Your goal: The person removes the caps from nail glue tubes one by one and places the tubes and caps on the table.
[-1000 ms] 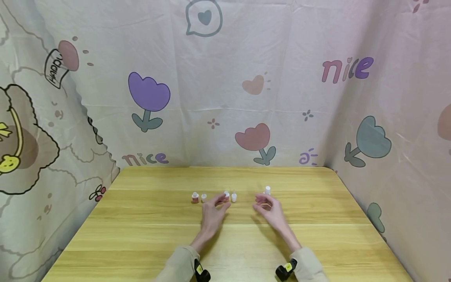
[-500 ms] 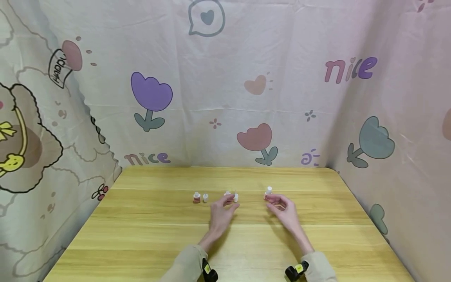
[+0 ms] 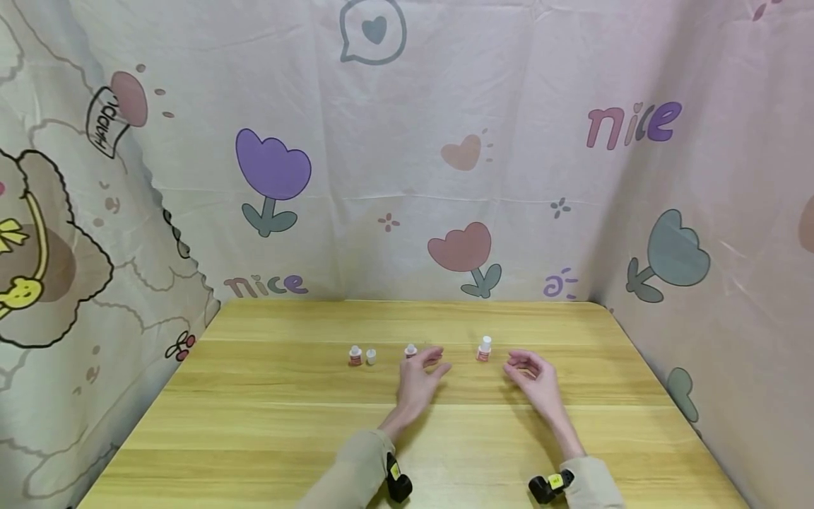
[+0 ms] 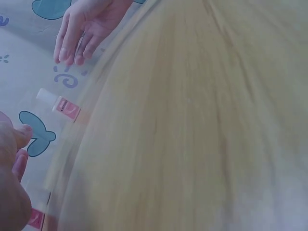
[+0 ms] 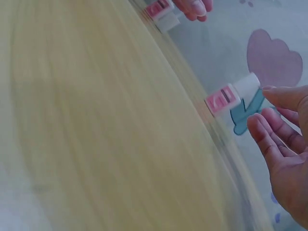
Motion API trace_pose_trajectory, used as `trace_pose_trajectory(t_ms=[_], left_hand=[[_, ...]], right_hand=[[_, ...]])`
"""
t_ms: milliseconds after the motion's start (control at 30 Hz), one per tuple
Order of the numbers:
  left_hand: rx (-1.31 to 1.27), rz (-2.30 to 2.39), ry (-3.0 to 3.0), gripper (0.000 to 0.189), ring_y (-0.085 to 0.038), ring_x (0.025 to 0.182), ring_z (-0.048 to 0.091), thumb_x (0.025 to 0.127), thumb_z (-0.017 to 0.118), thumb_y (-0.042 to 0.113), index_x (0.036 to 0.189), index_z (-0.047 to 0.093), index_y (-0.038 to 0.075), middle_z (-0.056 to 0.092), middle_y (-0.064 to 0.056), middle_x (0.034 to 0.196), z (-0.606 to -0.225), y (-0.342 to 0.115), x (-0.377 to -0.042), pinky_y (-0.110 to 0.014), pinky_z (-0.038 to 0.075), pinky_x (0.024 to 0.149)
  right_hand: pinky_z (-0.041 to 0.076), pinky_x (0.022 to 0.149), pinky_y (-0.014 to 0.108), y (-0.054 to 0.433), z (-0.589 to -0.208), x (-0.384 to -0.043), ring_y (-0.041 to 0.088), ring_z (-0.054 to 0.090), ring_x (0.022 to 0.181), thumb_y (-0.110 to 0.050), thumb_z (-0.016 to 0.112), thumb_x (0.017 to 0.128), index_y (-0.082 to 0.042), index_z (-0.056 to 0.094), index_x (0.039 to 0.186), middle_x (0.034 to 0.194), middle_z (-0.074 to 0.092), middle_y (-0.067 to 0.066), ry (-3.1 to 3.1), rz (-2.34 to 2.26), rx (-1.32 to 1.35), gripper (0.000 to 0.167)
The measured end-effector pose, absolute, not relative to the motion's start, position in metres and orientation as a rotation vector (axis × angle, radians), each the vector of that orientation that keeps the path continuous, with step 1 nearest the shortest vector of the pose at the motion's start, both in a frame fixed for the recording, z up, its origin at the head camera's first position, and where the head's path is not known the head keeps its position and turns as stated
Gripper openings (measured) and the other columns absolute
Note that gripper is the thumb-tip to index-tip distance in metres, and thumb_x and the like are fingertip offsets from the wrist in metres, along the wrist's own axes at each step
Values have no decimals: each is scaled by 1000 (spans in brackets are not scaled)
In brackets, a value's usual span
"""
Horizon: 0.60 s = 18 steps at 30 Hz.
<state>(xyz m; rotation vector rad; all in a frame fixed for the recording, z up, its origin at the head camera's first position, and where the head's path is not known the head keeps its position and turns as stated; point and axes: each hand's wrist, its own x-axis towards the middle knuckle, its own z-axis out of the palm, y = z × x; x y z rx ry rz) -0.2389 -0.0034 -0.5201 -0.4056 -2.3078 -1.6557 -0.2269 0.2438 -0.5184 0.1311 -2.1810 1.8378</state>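
A small bottle with a pink label and a tall white cap [image 3: 484, 349] stands upright on the wooden table between my hands. My right hand [image 3: 536, 382] hovers to its right, fingers loosely bent and holding nothing. On the other side is my left hand [image 3: 420, 375], fingers likewise loose around air. Behind the left hand, a second bottle [image 3: 410, 350] shows only its white top and part of its label; the white cap beside it is hidden by that hand. Farther left stand a third bottle [image 3: 355, 356] and a separate white cap [image 3: 372, 357].
The wooden table [image 3: 267, 424] ends at a patterned cloth backdrop [image 3: 369, 141], which also hangs along both sides. Each wrist wears a small black camera, such as the right one's camera [image 3: 550, 486].
Both hands have moved right. The right hand has passed from in front of the capped bottle to its right side; the left hand has come across the middle bottle and its cap.
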Motion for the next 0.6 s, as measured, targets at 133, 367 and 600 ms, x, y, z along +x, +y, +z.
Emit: trace_pose_trajectory(t_ms=[133, 367, 600], left_hand=[[-392, -1605, -2343, 38, -34, 105, 72, 88, 77, 13, 121, 67, -3, 73, -20, 116, -521, 5, -243, -38, 58, 93], [-358, -1618, -2393, 40, -30, 108, 72, 87, 77, 10, 124, 67, 1, 73, -16, 121, -519, 22, -248, -38, 57, 97], [-345, -1721, -2410, 43, -30, 111, 71, 88, 75, 8, 128, 64, 1, 70, -17, 126, -522, 38, -256, -38, 57, 97]], right_hand=[[57, 72, 15, 252, -520, -224, 2, 66, 83, 4, 73, 88, 18, 58, 120, 95, 71, 4, -2172, 1837, 94, 38], [56, 70, 15, 261, -522, -221, 7, 67, 83, 4, 73, 87, 18, 58, 121, 94, 71, 1, -2174, 1816, 90, 39], [55, 70, 14, 264, -524, -221, -1, 64, 81, 6, 72, 88, 18, 58, 120, 93, 71, -1, -2187, 1802, 72, 36]])
